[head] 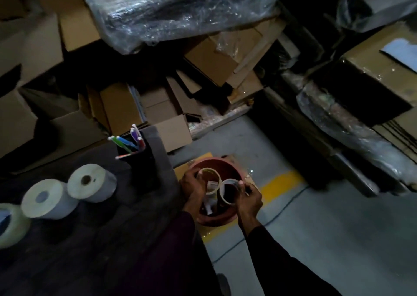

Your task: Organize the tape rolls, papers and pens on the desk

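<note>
Both my hands are over a red bin [228, 219] on the floor beside the dark desk [94, 239]. My left hand [191, 186] grips a thin pale tape ring [217, 176]. My right hand [249, 199] grips a second tape ring [222, 193] that overlaps the first. Crumpled paper [212, 185] lies inside the bin under the rings. On the desk, three rolls lie in a row: a white roll [91, 181], a second white roll [48, 198] and a clear tape roll [10, 224] at the left edge. A black holder [141, 160] with coloured pens [128, 141] stands at the desk's far corner.
Cardboard boxes [121, 108] are stacked behind the desk, and a plastic-wrapped bundle [176, 9] lies on top of them. More wrapped cartons [365, 106] stand at the right. The grey floor [327, 239] has a yellow line [279, 184].
</note>
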Demonstrator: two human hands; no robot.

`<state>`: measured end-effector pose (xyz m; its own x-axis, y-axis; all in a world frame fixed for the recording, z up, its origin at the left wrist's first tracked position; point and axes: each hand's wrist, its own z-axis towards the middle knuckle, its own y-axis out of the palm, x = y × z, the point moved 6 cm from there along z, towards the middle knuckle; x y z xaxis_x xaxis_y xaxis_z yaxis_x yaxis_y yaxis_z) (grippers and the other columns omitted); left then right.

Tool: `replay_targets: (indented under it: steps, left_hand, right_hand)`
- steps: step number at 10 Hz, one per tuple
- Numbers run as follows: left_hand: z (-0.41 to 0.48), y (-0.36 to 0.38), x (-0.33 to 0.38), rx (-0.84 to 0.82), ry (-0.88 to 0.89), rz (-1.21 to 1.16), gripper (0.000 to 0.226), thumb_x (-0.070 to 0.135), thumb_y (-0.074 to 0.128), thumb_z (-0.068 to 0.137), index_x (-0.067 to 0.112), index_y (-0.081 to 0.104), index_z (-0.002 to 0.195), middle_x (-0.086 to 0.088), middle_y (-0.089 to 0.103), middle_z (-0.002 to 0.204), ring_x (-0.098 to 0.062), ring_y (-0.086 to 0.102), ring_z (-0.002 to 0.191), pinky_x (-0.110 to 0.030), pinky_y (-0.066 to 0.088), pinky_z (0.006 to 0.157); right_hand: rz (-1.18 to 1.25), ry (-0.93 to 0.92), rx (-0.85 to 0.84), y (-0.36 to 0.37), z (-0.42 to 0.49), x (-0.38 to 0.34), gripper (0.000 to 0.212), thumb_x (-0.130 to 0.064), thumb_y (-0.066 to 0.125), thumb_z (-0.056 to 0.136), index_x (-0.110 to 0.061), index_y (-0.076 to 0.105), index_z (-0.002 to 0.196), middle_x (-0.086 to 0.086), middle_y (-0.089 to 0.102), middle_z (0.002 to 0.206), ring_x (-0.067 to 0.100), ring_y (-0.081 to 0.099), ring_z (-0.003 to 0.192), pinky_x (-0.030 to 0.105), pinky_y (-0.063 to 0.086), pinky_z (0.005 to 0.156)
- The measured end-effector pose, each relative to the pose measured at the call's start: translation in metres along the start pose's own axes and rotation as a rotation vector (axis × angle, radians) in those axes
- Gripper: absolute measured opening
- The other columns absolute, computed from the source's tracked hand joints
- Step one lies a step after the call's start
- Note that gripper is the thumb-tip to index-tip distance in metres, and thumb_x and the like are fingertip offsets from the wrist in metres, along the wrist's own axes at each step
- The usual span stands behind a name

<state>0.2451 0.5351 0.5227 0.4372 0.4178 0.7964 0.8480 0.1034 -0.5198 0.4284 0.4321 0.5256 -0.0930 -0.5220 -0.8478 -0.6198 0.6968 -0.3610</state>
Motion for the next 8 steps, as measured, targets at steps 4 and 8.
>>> replay_targets:
  steps: [4,8]
  left_hand:
    - [0.037,0.053,-0.069,0.026,-0.227,0.011,0.021,0.006,0.055,0.091,-0.003,0.063,0.109,-0.022,0.064,0.112,-0.038,0.06,0.108,-0.037,0.048,0.089]
    - [-0.001,0.045,-0.034,-0.132,-0.045,0.099,0.036,0.022,0.056,0.096,0.004,0.058,0.127,-0.017,0.061,0.127,-0.032,0.055,0.121,-0.028,0.038,0.097]
  right_hand:
    - [-0.174,0.019,-0.107,0.035,0.041,0.044,0.015,-0.009,0.057,0.097,-0.004,0.069,0.104,0.011,0.069,0.103,0.022,0.062,0.096,0.012,0.039,0.074]
    - [-0.246,-0.04,-0.248,0.028,0.028,0.048,0.024,-0.011,0.054,0.098,-0.011,0.069,0.117,0.01,0.069,0.119,0.026,0.063,0.112,0.012,0.037,0.081]
